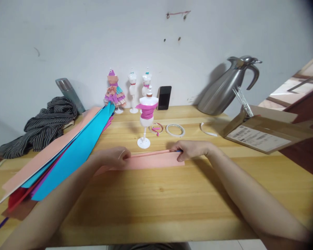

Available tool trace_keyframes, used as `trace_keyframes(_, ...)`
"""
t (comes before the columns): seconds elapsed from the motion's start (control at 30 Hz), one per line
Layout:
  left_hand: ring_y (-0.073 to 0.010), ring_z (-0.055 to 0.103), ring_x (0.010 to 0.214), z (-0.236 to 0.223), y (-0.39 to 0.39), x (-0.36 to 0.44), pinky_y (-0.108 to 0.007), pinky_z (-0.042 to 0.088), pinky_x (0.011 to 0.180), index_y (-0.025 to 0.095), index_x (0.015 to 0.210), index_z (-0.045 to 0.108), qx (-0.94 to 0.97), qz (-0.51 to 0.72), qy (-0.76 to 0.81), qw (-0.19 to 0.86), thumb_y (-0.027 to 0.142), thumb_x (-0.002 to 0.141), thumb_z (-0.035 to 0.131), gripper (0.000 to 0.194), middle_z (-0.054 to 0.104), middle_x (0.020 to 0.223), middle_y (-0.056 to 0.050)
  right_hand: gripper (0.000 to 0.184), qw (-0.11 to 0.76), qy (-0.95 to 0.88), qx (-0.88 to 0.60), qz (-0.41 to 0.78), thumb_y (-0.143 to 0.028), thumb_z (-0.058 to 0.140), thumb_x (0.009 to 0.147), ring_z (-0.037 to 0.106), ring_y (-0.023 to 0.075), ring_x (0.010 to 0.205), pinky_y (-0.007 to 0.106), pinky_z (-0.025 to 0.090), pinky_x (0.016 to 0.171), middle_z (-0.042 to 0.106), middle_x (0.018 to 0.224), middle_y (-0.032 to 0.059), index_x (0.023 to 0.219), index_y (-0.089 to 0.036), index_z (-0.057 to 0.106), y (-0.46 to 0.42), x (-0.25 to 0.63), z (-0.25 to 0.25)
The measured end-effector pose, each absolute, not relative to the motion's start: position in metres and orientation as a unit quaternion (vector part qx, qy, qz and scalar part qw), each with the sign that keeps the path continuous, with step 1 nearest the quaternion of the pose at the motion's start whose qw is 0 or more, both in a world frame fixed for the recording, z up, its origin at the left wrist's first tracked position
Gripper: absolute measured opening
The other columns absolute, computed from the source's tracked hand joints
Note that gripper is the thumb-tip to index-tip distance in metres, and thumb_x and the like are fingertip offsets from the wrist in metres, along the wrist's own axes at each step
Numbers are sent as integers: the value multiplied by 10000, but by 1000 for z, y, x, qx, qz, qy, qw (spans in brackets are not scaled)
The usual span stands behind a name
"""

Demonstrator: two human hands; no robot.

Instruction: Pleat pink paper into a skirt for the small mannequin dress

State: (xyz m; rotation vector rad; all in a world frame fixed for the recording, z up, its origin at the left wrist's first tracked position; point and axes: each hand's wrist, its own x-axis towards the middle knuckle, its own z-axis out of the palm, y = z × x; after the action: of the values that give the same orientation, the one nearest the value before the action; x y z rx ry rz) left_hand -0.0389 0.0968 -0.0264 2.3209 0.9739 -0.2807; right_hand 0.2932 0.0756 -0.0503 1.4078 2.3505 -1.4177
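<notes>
A strip of pink crepe paper [153,161] lies stretched sideways on the table, its far edge folded over. My left hand [116,156] is closed on the strip toward its left part, fingers curled under. At the other end my right hand [191,150] pinches the strip's upper edge. Something small and dark blue [178,151] shows at those right fingertips; its kind is unclear. Just beyond the paper stands a white mini dress form [146,121] with a magenta paper band [147,111] around its chest.
Coloured crepe paper sheets [75,146] spread at left, beside a striped cloth [47,121] and bottle [69,92]. Behind are a ruffled paper dress [114,92], white forms [133,92] and a phone [164,98]. Rightward: a tape roll [175,130], steel jug [221,90] and cardboard box [263,132].
</notes>
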Motion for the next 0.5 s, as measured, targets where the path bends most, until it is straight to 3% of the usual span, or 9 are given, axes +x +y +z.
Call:
trace_keyframes(0.13, -98, 283, 526, -19, 100, -52, -285, 144, 510, 185, 569, 317, 874, -139, 356, 302, 218, 660, 492, 200, 306, 546, 50, 158, 32, 765, 467, -443, -172, 586, 594, 458, 131, 657, 237, 344, 589, 505, 686, -28, 748, -144, 575, 77, 291, -51)
trace_keyframes(0.2, -106, 321, 541, -19, 101, -56, -280, 168, 517, 181, 575, 355, 879, -131, 364, 279, 209, 665, 491, 165, 363, 557, 46, 137, 35, 772, 466, -431, -241, 611, 633, 434, 124, 636, 243, 326, 577, 466, 662, -35, 710, -158, 534, 77, 291, -51)
trace_keyframes(0.33, -135, 412, 575, -22, 98, -59, -273, 218, 537, 174, 605, 474, 890, -124, 395, 189, 180, 692, 472, 87, 487, 593, 15, 280, 29, 790, 456, -409, -388, 594, 718, 362, 110, 606, 249, 272, 544, 382, 648, -42, 648, -189, 410, 80, 292, -52)
trace_keyframes(0.5, -252, 599, 737, -18, 77, -41, -314, 374, 620, 143, 797, 632, 874, -144, 463, 29, 169, 814, 428, 207, 666, 813, -124, 174, 18, 798, 470, -378, -233, 578, 617, 417, 130, 671, 251, 306, 585, 446, 723, -25, 691, -185, 428, 82, 289, -58)
